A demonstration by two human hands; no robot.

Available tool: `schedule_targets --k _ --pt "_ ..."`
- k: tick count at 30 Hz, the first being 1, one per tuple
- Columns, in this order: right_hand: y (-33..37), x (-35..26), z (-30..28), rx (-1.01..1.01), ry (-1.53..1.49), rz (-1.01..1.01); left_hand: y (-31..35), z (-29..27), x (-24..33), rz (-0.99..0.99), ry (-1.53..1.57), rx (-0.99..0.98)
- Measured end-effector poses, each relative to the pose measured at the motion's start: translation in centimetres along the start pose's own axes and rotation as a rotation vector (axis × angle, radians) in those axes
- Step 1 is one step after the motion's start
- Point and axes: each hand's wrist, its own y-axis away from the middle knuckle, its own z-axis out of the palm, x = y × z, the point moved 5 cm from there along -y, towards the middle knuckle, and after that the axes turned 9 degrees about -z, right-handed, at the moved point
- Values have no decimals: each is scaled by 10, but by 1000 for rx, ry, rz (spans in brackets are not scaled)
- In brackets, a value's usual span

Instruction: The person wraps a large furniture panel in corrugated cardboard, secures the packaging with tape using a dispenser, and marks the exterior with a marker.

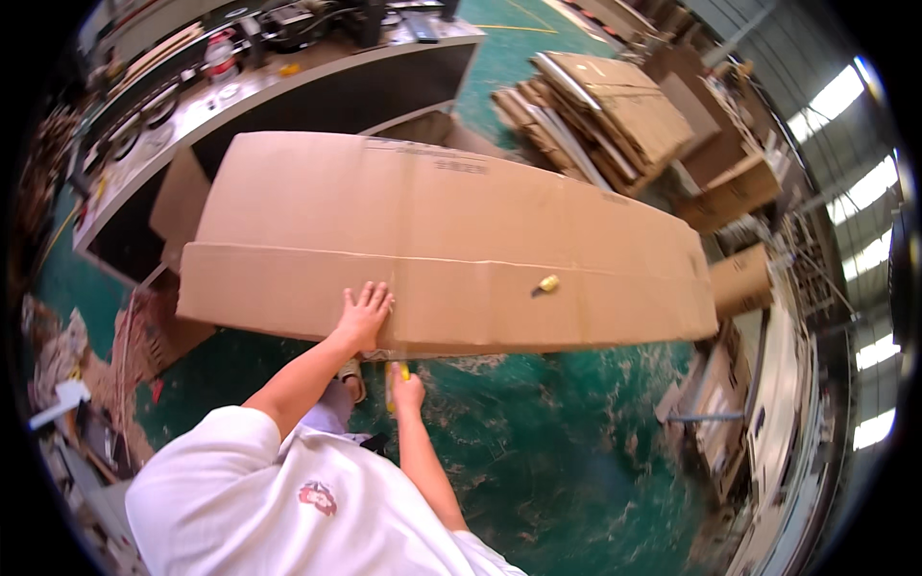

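A long brown cardboard box (480, 221) lies in front of me, with a crease along its length and a shiny tape strip (400, 288) across it. My left hand (366, 315) rests flat on the box near its close edge, fingers spread, just left of that strip. Below the same edge, my right hand (409, 390) is closed on a yellowish thing that looks like a roll of tape (391, 386) seen edge-on. A small yellow and dark object (545, 286) lies on the box to the right; its kind is too small to tell.
Behind the box on the left stands a long workbench (336, 82) bearing a bottle (220, 56) and tools. Flattened cardboard (624, 106) is stacked at the far right. Boards and cartons (730, 384) line the right side. Scraps litter the green floor (538, 451) at left.
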Motion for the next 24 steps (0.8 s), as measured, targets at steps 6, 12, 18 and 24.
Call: schedule_targets --k 6,12,18,24 --pt "-31 7 28 -179 -16 -58 0 15 20 314 409 205" --pt "-11 21 -55 -79 9 -95 -241 -32 -54 -152 393 183" --pt "-72 0 -190 328 120 -179 -406 -62 -108 -452 351 349" --pt "-176 -69 -266 318 529 -486 -341 -63 -65 -218 364 277"
